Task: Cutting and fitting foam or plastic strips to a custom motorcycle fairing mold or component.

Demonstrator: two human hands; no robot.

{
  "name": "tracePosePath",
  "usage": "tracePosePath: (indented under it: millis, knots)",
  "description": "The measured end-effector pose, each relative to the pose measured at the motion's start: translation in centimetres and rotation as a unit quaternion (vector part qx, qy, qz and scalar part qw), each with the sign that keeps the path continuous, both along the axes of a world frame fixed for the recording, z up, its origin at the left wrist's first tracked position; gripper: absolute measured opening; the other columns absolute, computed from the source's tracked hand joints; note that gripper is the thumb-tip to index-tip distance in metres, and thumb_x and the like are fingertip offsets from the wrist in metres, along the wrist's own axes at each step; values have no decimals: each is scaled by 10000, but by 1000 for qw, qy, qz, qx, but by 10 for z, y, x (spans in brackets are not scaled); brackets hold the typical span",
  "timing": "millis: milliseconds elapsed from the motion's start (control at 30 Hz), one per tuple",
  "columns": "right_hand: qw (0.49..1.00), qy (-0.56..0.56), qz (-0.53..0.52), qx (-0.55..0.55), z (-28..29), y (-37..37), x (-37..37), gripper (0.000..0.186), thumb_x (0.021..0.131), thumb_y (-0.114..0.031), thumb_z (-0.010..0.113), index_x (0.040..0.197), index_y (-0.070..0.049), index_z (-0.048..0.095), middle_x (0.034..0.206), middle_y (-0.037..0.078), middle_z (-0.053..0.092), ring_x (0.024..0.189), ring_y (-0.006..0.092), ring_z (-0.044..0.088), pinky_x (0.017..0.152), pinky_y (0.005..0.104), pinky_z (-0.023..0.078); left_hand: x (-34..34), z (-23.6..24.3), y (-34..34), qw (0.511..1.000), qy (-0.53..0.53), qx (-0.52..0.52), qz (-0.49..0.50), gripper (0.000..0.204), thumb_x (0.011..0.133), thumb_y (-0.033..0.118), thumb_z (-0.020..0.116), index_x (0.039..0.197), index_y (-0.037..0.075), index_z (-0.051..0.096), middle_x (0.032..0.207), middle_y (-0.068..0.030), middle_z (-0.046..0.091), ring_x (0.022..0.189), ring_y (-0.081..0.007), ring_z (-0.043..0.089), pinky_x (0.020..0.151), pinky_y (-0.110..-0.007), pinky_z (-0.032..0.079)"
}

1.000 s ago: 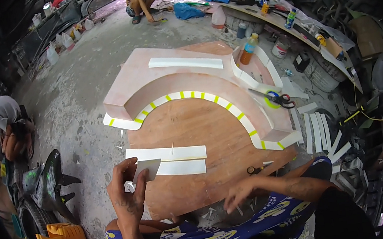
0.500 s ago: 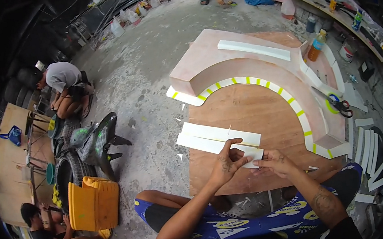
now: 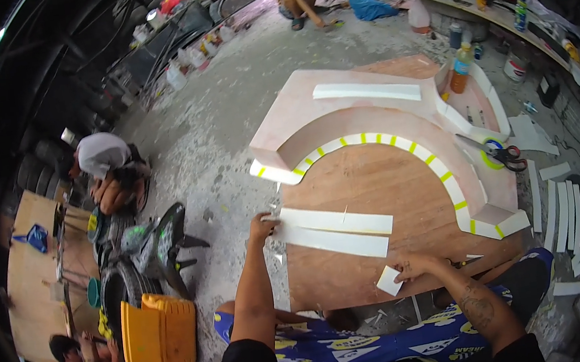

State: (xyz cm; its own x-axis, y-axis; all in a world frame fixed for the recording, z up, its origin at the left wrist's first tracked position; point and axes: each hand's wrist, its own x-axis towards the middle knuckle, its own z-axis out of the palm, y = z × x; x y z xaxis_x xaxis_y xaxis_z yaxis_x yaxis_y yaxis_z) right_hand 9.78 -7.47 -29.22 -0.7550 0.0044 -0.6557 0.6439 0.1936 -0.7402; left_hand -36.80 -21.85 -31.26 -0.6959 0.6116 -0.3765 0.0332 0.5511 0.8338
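A small white card (image 3: 389, 280) is held by the right hand (image 3: 414, 267), pinched at the fingertips. The card is tilted and is found on the left side of that hand. The left hand (image 3: 262, 228) is placed at the left ends of two long white strips (image 3: 333, 242); whether a strip is pinched there cannot be told. The strips are laid side by side on a brown wooden board (image 3: 404, 182), to the right of the left hand and up and to the left of the right hand. Past both hands, a big pink curved shape (image 3: 290, 116) is seen on the board. Its white curved edge (image 3: 339, 142) is marked with bits of yellow tape. Farther off, up and to the right of the right hand, big scissors (image 3: 513, 158) are seen by a roll of tape (image 3: 491, 158). More white strips (image 3: 565, 210) are spread on the floor, well to the right of the right hand.
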Motion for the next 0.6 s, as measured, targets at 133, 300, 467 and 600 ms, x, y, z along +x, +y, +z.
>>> tracePosePath:
  millis: [133, 300, 467, 600]
  knots:
    - [998, 49, 39, 23, -1, -8, -10, 406, 836, -124, 725, 1217, -49, 606, 962, 60, 695, 725, 121, 634, 543, 259, 517, -1, 15, -4, 999, -47, -11, -18, 475, 737, 76, 805, 1166, -6, 618, 886, -91, 677, 760, -188, 652, 657, -318, 532]
    - [998, 12, 52, 21, 6, -1, -18, 379, 833, -137, 730, 1185, -42, 625, 940, 57, 699, 706, 126, 635, 539, 260, 519, 29, 121, 46, 988, -4, 122, -98, 436, 769, 96, 785, 1166, 5, 631, 876, -70, 692, 676, -127, 614, 554, -267, 455]
    - [999, 7, 50, -4, -6, -2, -16, 339, 841, -142, 723, 1153, -34, 643, 905, 63, 701, 694, 129, 642, 539, 268, 524, 46, 289, 113, 948, 99, 227, -200, 382, 840, 71, 724, 1191, 4, 590, 840, -63, 696, 651, -94, 585, 533, -222, 422]
    - [997, 21, 67, -18, -4, 0, -14, 332, 847, -139, 717, 1147, -21, 637, 923, 65, 704, 713, 140, 651, 561, 279, 541, -13, 349, 158, 920, 56, 353, -162, 400, 854, 47, 708, 1219, -4, 553, 917, -98, 703, 714, -116, 637, 594, -226, 483]
